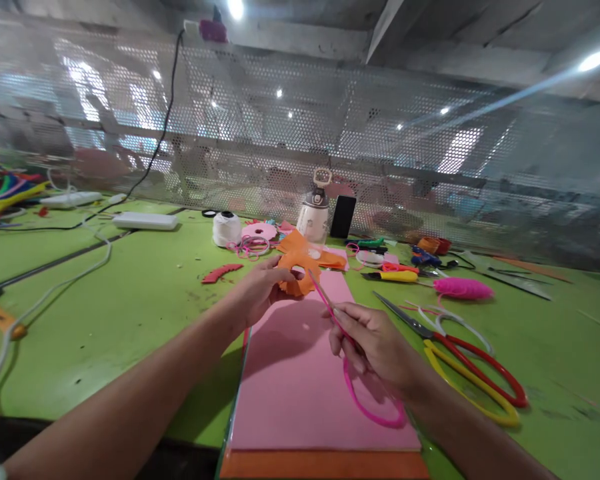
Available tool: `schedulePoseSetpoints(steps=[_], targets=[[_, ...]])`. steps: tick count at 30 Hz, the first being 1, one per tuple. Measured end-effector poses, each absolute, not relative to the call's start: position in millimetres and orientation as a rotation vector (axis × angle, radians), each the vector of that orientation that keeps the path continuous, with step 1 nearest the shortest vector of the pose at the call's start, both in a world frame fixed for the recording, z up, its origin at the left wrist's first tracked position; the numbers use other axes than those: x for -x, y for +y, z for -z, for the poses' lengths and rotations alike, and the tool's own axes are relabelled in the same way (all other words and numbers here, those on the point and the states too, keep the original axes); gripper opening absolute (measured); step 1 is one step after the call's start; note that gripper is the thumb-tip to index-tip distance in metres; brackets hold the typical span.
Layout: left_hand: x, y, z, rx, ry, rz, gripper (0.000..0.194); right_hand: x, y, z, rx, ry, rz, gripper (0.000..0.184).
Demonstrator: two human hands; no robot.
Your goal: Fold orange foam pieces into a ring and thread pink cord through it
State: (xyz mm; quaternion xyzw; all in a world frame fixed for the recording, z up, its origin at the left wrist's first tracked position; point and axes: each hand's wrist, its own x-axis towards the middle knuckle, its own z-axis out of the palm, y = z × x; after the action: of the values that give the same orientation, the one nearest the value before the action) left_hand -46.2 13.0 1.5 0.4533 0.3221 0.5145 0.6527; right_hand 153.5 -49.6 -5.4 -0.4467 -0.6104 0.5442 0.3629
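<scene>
My left hand grips an orange ring-shaped cut-out with a round hole and notched edges, held up over the far end of a pink sheet. Between the fingertips of my right hand is a thin pink cord. Its straight end points at the orange ring, near the hole. Below that hand the rest of the cord hangs in a loop over the sheet. Whether the tip touches the ring, I cannot tell. Large scissors with red and yellow handles lie to the right.
Behind the ring stand a white bottle and a black phone-like slab. A white thread spool and a red strip lie left. On the right are a yellow-handled tool and a pink yarn bundle. A perforated screen closes the back.
</scene>
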Motion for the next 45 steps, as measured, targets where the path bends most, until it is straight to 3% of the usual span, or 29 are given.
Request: schedulePoseSetpoints(steps=[8, 15, 24, 35, 45], targets=[[42, 8, -4, -1.21, 0.753, -1.236, 0.041, -154, -50, 5, 1.157, -1.55, -1.37, 0.035], [32, 0, -8, -1.398, 0.814, -1.438, 0.034, -153, -53, 7, 1.156, -1.604, -1.221, 0.035], [31, -7, -7, -1.575, 0.895, -1.658, 0.046, -153, -60, 14, 1.156, -1.676, -0.99, 0.03], [27, -11, -13, -1.042, 0.696, -1.342, 0.013, -144, -61, 10, 1.127, -1.486, -1.371, 0.033], [21, -4, -1, -0.847, 0.838, -1.382, 0.018, -145, -65, -1, 1.05, -1.39, -1.622, 0.027]])
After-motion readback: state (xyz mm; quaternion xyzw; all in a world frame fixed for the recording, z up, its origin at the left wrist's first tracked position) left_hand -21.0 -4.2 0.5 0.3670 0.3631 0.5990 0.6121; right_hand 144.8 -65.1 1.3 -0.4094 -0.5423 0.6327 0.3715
